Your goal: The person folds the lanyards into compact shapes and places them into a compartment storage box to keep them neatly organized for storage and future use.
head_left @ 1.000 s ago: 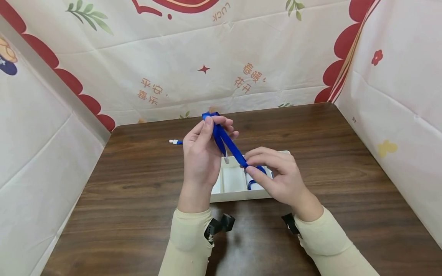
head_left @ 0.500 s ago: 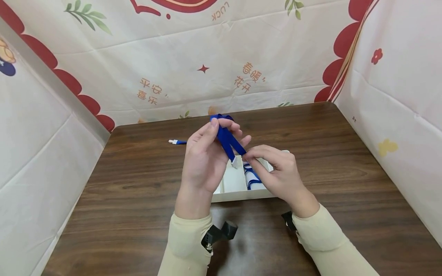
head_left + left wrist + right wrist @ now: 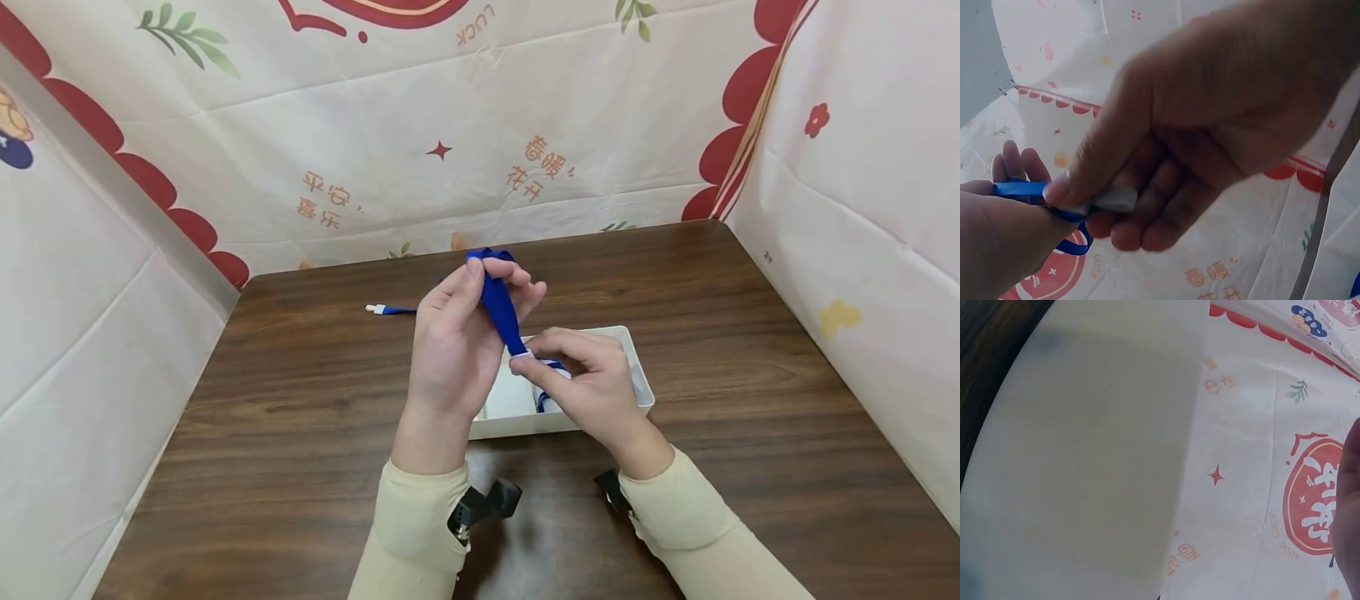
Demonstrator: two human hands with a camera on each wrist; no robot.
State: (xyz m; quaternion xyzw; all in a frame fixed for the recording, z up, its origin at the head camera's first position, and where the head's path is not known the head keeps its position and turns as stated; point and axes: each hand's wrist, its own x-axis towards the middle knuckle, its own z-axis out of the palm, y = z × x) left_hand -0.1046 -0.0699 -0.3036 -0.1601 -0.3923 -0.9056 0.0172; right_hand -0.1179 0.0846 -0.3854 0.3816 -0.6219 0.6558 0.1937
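A blue lanyard [image 3: 499, 308] runs between the two hands above the table. My left hand [image 3: 455, 350] pinches its folded upper part between thumb and fingers, palm facing up toward the head camera. My right hand [image 3: 588, 375] pinches the white clip [image 3: 522, 356] at the lower end; the left wrist view shows this white clip [image 3: 1116, 199] between thumb and fingers too. Beneath the hands lies a white compartment box [image 3: 525, 425], partly hidden by them. A white-tipped end [image 3: 378, 309] of blue strap lies left of the left hand.
A white piece wrapped in blue cord [image 3: 551, 400] sits in a compartment of the box. The wood-grain table [image 3: 300, 433] spreads around it, with printed white cloth [image 3: 360, 125] standing behind and at both sides. A cream surface [image 3: 1085, 456] fills much of the right wrist view.
My right hand has shifted its pinch from the strap down to the white clip. My left hand has moved slightly right with the lanyard, whose two strands now lie together.
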